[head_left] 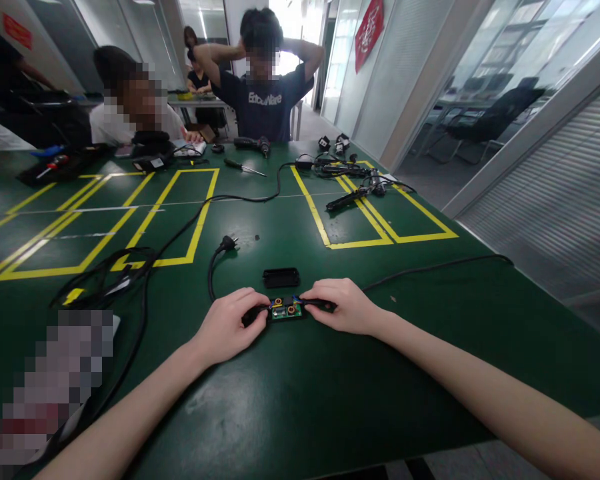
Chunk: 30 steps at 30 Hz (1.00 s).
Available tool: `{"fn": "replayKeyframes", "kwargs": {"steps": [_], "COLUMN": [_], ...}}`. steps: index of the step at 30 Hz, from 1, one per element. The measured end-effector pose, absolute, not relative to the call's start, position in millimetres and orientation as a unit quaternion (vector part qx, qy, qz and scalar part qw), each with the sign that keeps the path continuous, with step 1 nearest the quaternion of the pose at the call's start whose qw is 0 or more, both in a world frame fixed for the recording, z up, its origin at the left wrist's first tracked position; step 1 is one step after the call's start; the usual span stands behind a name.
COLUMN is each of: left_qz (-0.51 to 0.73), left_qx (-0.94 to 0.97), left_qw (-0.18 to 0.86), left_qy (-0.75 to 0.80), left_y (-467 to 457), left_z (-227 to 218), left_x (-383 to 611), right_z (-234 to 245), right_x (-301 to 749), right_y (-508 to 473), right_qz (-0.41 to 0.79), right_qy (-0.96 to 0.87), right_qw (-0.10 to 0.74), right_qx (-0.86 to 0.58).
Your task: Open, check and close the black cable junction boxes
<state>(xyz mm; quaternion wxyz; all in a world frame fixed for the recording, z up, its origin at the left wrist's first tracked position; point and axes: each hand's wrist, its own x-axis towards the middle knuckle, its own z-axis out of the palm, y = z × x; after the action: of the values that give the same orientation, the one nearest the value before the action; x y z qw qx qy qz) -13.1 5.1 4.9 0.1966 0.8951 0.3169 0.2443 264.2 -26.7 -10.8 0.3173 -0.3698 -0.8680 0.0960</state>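
Note:
A small green circuit board (286, 310) with copper coils lies between my two hands, apparently in a shallow black casing. My left hand (235, 323) pinches the black cable at the board's left end, where thin coloured wires show. At the other end my right hand (343, 307) closes thumb and fingers around the right black cable (321, 304). Just beyond the board rests an open black plastic cover (281, 277), hollow side up. A power plug (227, 244) stands to the left, its cord running down behind my left hand.
Yellow tape rectangles (193, 247) mark the green table (260, 407). Coiled cables (105, 273) lie left, near a blurred-out flat item (55, 393). Farther back are a screwdriver (245, 168), a power drill (253, 143) and black adapters (347, 199). People (265, 100) sit across the table.

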Motion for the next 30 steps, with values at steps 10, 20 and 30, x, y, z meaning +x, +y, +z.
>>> {"fn": "replayKeyframes", "kwargs": {"steps": [10, 20, 30], "left_qz": [0.259, 0.257, 0.216], "left_qx": [0.887, 0.893, 0.918], "left_qw": [0.208, 0.206, 0.198], "left_qy": [0.319, 0.305, 0.268], "left_y": [9, 9, 14], "left_z": [3, 7, 9], "left_x": [-17, -18, -23], "right_z": [-4, -7, -4], "right_x": [266, 268, 271], "right_y": [-26, -22, -16], "right_qz": [0.159, 0.144, 0.111], "right_qy": [-0.862, -0.874, -0.900], "right_qw": [0.313, 0.310, 0.254], "right_qx": [-0.366, -0.346, -0.337]}}
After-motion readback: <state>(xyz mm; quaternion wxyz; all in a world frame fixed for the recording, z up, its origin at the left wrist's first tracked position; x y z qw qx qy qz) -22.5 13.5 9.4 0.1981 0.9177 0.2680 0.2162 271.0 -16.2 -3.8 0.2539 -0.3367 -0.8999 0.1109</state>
